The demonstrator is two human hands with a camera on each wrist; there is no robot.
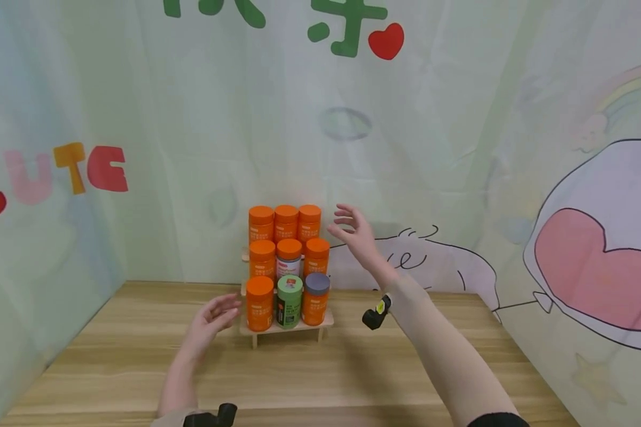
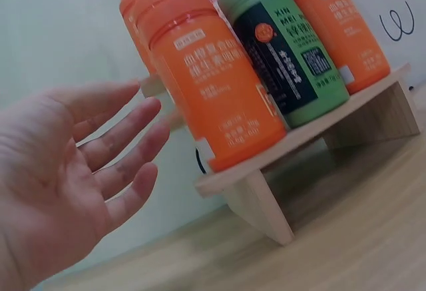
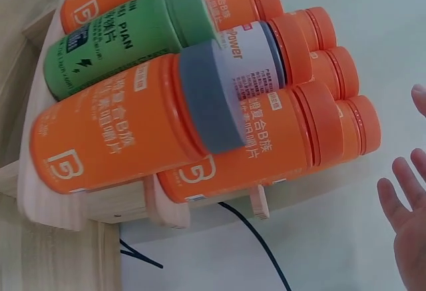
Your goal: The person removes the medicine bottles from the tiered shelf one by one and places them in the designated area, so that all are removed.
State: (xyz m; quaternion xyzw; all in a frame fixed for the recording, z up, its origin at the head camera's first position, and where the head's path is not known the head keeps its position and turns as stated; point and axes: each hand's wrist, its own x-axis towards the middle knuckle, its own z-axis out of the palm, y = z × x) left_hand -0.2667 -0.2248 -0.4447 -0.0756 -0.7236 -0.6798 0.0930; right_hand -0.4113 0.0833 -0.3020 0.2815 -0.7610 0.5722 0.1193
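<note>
A three-step wooden rack (image 2: 256, 208) holds rows of jars. On its front step stand an orange jar with an orange lid (image 1: 259, 305), a green jar (image 1: 289, 302) and an orange jar with a grey-blue lid (image 1: 316, 301). Between two orange jars on the middle step is a white jar with an orange lid (image 1: 288, 267). The back step carries three orange-lidded jars (image 1: 285, 224). My left hand (image 1: 212, 320) is beside the rack's left end, fingers loosely bent and holding nothing. To the right of the back row, my right hand (image 1: 355, 234) is raised with fingers spread, holding nothing.
The rack stands on a wood-grain table (image 1: 299, 385) near its back edge. Behind and at both sides hangs a printed cloth (image 1: 278, 118) with letters, hearts and cartoon drawings. Each wrist wears a small black camera (image 1: 375, 317).
</note>
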